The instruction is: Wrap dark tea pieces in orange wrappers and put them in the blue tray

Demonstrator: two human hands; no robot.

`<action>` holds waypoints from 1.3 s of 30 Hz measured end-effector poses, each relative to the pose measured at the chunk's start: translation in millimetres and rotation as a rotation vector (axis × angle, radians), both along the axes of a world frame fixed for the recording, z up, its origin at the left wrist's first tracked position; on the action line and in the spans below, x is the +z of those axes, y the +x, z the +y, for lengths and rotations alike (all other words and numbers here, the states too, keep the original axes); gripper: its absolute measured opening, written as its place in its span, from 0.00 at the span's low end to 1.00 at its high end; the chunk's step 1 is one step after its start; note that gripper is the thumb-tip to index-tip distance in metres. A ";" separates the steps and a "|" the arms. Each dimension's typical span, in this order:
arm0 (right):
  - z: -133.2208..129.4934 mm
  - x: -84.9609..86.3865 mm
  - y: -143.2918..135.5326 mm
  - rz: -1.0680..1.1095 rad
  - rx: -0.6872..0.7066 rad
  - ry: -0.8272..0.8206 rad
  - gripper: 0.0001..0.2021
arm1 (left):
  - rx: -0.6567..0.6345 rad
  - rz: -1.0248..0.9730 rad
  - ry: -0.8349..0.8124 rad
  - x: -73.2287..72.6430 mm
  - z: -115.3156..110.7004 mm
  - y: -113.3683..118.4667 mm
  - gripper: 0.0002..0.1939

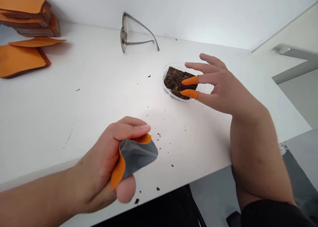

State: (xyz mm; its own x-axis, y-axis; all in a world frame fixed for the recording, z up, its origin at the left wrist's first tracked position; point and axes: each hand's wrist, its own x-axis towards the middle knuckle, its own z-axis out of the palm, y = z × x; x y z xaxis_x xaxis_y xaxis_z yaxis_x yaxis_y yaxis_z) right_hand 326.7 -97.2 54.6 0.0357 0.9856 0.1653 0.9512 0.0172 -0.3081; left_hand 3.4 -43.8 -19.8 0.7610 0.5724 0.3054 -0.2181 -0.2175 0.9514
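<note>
Left hand (99,157) clasps a limp-looking orange pouch (140,157); right hand (223,87), fingers (207,78) apart, over dark pressed blocks (174,77), probably crumbly: grip edges gently.

I see a white table (99,74) bearing orange packets (22,59) at upper left, glasses (123,38) top centre, a clear dish (171,93) right of centre, dark crumbs (158,189) lower down.
</note>
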 end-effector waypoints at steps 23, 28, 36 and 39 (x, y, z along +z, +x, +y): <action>-8.6 1.1 -20.8 -0.262 0.039 0.190 0.12 | -0.100 -0.080 0.168 11.3 2.0 9.8 0.27; -9.0 3.1 -29.5 -0.295 0.036 0.218 0.13 | -0.106 -0.102 0.150 9.0 1.0 8.2 0.26; -12.3 8.7 -28.1 -0.075 -0.022 0.157 0.11 | -0.110 -0.106 0.181 8.6 1.9 9.7 0.27; -12.6 7.6 -23.7 -0.075 -0.039 0.173 0.10 | -0.110 -0.103 0.188 10.0 2.1 10.8 0.27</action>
State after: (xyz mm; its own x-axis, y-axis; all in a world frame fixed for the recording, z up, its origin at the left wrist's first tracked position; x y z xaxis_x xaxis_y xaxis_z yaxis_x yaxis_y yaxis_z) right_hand 303.0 -109.8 62.1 0.0548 0.9403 0.3360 0.9724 0.0262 -0.2320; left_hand 14.3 -41.7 -9.8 0.7747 0.4140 0.4780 -0.3441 -0.3582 0.8679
